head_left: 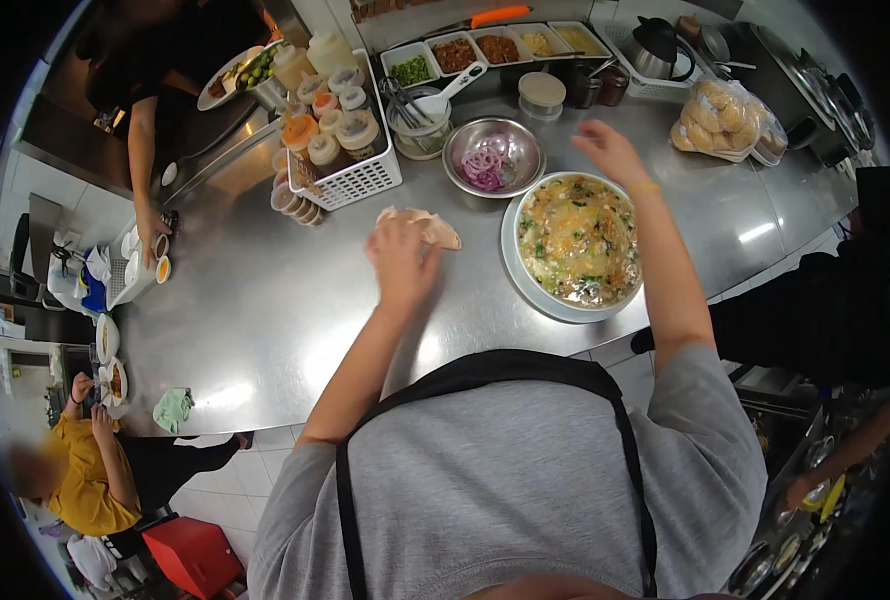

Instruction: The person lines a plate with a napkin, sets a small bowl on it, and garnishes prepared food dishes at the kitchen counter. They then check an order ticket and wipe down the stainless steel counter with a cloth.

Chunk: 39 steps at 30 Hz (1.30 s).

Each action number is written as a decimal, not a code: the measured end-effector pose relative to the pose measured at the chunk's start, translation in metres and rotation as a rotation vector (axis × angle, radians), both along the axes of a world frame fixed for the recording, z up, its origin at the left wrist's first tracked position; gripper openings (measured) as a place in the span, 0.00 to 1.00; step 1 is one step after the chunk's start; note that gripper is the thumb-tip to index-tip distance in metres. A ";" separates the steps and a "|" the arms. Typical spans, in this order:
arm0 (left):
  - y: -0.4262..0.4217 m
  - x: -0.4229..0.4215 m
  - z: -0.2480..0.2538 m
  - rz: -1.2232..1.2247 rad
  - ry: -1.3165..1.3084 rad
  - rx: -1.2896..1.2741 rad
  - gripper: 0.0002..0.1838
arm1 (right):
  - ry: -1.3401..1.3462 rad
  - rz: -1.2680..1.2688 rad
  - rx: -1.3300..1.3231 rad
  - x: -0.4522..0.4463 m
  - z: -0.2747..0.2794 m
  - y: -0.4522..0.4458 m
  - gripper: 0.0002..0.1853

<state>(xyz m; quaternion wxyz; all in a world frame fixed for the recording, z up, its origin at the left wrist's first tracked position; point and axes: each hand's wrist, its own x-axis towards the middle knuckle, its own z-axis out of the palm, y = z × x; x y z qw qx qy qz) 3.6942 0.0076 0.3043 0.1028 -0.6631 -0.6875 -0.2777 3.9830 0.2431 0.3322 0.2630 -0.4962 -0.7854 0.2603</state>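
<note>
My left hand (402,262) is on a pale pink cloth (443,233) on the steel table, its fingers bent over the near part. My right hand (610,155) is raised behind the soup bowl, fingers apart and holding nothing. Below it, a large white bowl of thick soup (579,240) with egg and green bits stands on a white plate (513,268). A steel bowl of sliced red onion (490,165) sits between my hands, just behind the soup. Near my right fingers is a lidded tub (542,92).
A white basket (365,178) of sauce bottles stands left of a tub of utensils (420,125). Topping trays (500,48) line the back; a bag of buns (722,118) lies right. A co-worker's hand (149,230) reaches in from the left; another person in yellow (95,480) stands lower left.
</note>
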 end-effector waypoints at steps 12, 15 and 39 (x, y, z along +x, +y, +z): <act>-0.013 -0.016 -0.023 0.136 0.090 -0.006 0.14 | 0.019 0.024 -0.309 -0.055 -0.029 0.054 0.21; 0.008 0.004 -0.024 -0.192 -0.317 0.067 0.12 | 0.322 -0.067 -0.401 0.001 -0.003 0.054 0.20; 0.083 0.025 -0.038 -0.049 -1.179 -0.676 0.08 | -0.039 -0.037 0.483 0.047 0.063 0.142 0.19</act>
